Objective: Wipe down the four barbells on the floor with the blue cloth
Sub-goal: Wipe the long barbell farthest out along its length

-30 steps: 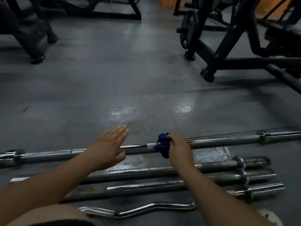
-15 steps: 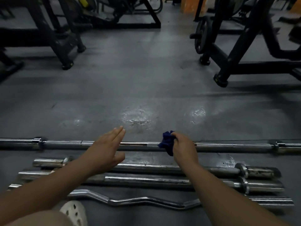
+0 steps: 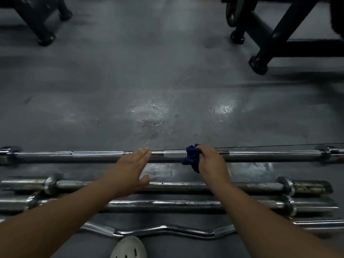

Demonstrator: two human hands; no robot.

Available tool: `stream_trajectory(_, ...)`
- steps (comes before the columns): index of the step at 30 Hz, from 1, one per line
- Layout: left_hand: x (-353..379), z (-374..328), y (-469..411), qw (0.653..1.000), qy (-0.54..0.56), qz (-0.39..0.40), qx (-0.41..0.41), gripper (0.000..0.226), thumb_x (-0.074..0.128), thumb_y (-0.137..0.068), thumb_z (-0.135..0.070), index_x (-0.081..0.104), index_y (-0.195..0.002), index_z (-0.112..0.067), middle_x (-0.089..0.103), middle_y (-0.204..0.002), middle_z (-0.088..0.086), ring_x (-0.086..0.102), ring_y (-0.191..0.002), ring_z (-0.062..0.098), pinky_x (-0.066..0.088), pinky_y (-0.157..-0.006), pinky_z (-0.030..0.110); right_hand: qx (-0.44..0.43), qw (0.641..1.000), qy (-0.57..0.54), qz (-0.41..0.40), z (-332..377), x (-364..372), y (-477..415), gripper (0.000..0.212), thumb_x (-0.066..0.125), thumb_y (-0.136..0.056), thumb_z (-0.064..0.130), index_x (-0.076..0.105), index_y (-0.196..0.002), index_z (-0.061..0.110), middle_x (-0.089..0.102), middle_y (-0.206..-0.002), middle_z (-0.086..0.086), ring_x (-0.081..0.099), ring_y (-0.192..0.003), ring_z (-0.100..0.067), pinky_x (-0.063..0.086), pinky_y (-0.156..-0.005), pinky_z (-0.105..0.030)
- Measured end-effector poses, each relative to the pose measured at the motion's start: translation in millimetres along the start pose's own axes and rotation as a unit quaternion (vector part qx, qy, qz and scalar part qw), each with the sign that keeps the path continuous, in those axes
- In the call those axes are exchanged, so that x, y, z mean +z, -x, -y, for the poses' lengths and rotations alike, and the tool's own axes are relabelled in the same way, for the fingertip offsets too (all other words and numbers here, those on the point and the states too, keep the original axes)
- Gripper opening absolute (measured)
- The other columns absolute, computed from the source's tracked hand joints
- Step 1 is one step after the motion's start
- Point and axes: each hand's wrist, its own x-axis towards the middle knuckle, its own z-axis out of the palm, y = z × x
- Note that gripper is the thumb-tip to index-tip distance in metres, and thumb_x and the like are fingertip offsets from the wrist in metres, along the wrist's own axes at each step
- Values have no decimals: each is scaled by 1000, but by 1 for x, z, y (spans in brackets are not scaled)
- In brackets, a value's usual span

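Steel barbells lie side by side on the grey floor. The farthest, long barbell (image 3: 93, 155) runs across the whole width. My right hand (image 3: 212, 163) grips the bunched blue cloth (image 3: 191, 158) against its middle. My left hand (image 3: 130, 169) is flat with straight fingers, its fingertips at the same bar a little to the left of the cloth. Closer to me lie a second barbell (image 3: 176, 185), a third barbell (image 3: 167, 203) and a wavy curl bar (image 3: 158, 230). My forearms cover parts of the near bars.
Black machine frames stand at the far right (image 3: 270, 40) and far left (image 3: 42, 32), with a weight plate (image 3: 232, 12) on the right one. A thin dark cable (image 3: 279, 146) runs just beyond the long barbell. A white perforated shoe (image 3: 128, 247) shows at the bottom edge.
The view has tilted down and shifted left, so the bars sit more centred. My left hand has lowered to the far bar. My right hand keeps the cloth on the bar's middle.
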Motion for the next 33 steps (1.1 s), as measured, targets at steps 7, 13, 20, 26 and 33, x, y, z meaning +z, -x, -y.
stream_trajectory(7,63,13,-77,999,22,38,-13,92,24,-77,-56,19,-157,-10,19,-164,12,21,-150,27,17,-123,40,-78,992,81,59,12,106,-61,33,49,-91,13,64,-118,23,62,-116,4,57,-104,-18,44,-90,-31)
stream_trajectory(13,102,10,-101,998,14,25,-51,90,37,-69,-49,42,-148,-5,41,-153,18,41,-140,33,29,-117,47,-203,958,193,59,-32,131,-70,36,45,-94,35,55,-125,21,56,-127,-3,49,-116,-22,35,-106,-41)
stream_trajectory(20,109,-7,-105,997,-16,10,-68,88,43,-71,-52,40,-149,-11,36,-156,16,34,-144,35,24,-113,58,-28,963,265,-46,-158,23,-88,42,36,-93,28,63,-118,8,61,-122,-11,54,-113,-34,38,-101,-46)
stream_trajectory(26,113,-39,-125,999,-20,11,-26,85,44,-73,-47,44,-146,-3,37,-156,15,34,-144,30,22,-116,51,-82,979,183,35,-54,107,-63,63,28,-93,69,59,-123,23,56,-132,-1,45,-130,-24,27,-115,-47)
stream_trajectory(33,108,-50,-140,999,-25,14,16,87,44,-69,-45,42,-148,-7,40,-154,15,39,-142,30,25,-114,51,-9,977,208,-51,-177,5,-104,26,43,-93,35,60,-85,17,62,-84,-6,53,-83,-30,40,-79,-41)
